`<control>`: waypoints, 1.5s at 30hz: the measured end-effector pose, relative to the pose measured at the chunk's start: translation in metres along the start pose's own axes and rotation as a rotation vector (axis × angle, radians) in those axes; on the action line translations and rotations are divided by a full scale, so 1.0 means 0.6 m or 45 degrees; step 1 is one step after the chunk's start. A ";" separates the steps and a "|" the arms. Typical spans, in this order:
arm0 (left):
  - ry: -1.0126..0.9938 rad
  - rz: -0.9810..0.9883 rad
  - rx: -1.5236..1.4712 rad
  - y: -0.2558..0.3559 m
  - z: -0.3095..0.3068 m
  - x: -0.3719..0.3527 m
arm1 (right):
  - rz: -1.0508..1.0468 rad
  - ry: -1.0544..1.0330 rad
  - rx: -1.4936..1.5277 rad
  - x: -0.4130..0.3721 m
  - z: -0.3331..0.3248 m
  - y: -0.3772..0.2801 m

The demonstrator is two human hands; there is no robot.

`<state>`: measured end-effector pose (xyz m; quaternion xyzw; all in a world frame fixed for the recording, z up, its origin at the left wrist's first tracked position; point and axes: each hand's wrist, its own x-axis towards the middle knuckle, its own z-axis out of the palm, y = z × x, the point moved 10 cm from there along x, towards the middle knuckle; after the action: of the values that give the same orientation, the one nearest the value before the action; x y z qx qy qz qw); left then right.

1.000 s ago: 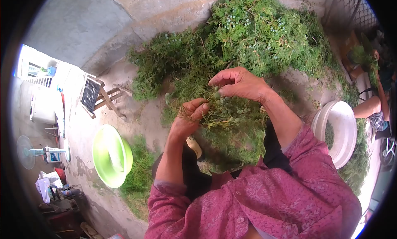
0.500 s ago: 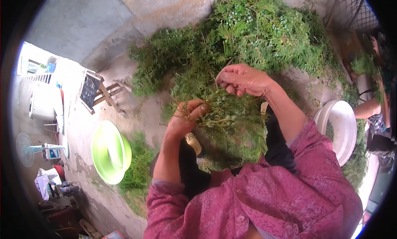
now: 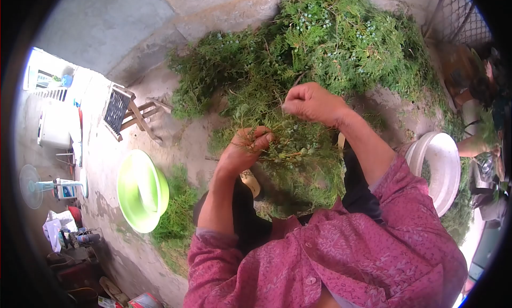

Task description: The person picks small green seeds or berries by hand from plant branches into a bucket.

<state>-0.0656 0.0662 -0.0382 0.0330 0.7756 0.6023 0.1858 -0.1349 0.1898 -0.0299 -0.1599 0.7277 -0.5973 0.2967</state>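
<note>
My left hand [image 3: 242, 150] is closed, with thumb and fingers pinching a leafy evergreen branch [image 3: 296, 154] that bears small pale green cones. The branch spreads to the right in front of my knees. Above it my right hand [image 3: 313, 102] is curled with its fingertips pressed together. Whatever those fingertips hold, if anything, is too small or hidden to make out. Beyond both hands lies a large heap of evergreen cuttings [image 3: 346, 52], dotted with bluish cones.
A light green basin [image 3: 127, 193] stands at the left beside more cuttings [image 3: 178, 204]. A white bucket [image 3: 450, 172] is on the right. A small folding stool [image 3: 117, 113] and a fan [image 3: 32, 186] are further left. Another person's arm [image 3: 474, 146] shows at the right edge.
My right hand has turned over slightly and its fingers have curled in tighter. My left hand stays on the branch, shifted very little. The other person's arm at the right has moved.
</note>
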 end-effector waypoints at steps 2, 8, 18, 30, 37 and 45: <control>-0.043 0.003 0.057 0.002 0.002 -0.001 | 0.033 0.032 0.267 -0.001 -0.032 0.005; 0.014 -0.146 -0.072 -0.014 0.001 0.000 | 0.068 -0.096 0.797 -0.028 -0.019 -0.021; 0.021 -0.242 -0.178 -0.033 0.012 0.009 | 0.026 -0.363 0.101 -0.027 0.040 -0.010; 0.001 -0.300 0.016 -0.033 0.011 0.004 | -0.019 0.231 0.744 -0.009 -0.075 -0.001; -0.008 -0.263 0.161 -0.020 0.018 0.011 | 0.157 -0.191 0.684 -0.012 0.009 0.009; -0.012 -0.296 -0.048 -0.027 0.029 0.012 | -0.005 -0.423 0.399 -0.035 0.026 -0.013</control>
<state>-0.0636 0.0795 -0.0590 -0.0580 0.7620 0.5909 0.2586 -0.1098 0.1881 -0.0188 -0.2097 0.5670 -0.6690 0.4324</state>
